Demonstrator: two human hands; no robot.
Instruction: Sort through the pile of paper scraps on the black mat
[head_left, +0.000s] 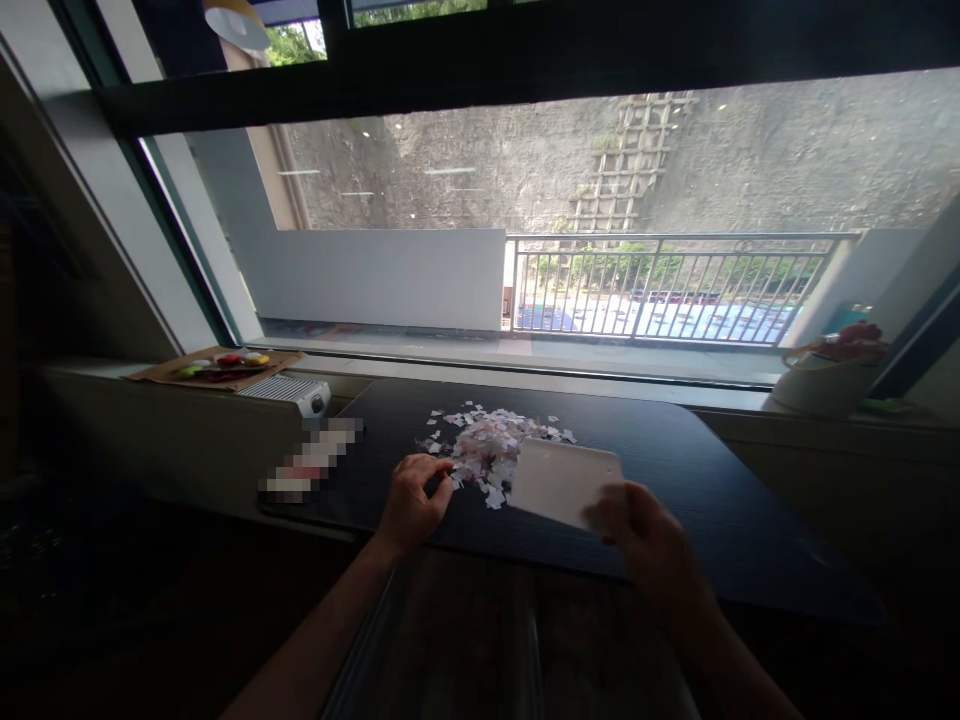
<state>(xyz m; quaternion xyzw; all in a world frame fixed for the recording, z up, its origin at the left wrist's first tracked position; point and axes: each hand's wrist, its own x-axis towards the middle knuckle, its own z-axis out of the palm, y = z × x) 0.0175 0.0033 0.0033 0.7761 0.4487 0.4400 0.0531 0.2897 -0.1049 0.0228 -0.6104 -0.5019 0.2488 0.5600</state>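
A loose heap of small torn paper scraps (pixel 487 440), white with pinkish bits, lies on the dark tabletop (pixel 652 430). At the heap's left edge is my left hand (pixel 414 500), its fingers curled in and the thumb bent toward them; what they hold, if anything, is hidden. My right hand (pixel 649 540) grips the right end of a thin white rectangular board (pixel 562 480) that has a small hole near one corner. The board is slightly tilted, and its left edge is beside the scraps. Some blur covers the right fingers.
A blurred-out flat item (pixel 311 465) lies at the table's left end. Behind it are a white ridged device with a knob (pixel 313 398) and a brown board (pixel 165 372) bearing colourful items. A pale container (pixel 817 380) stands on the right sill, below a wide window.
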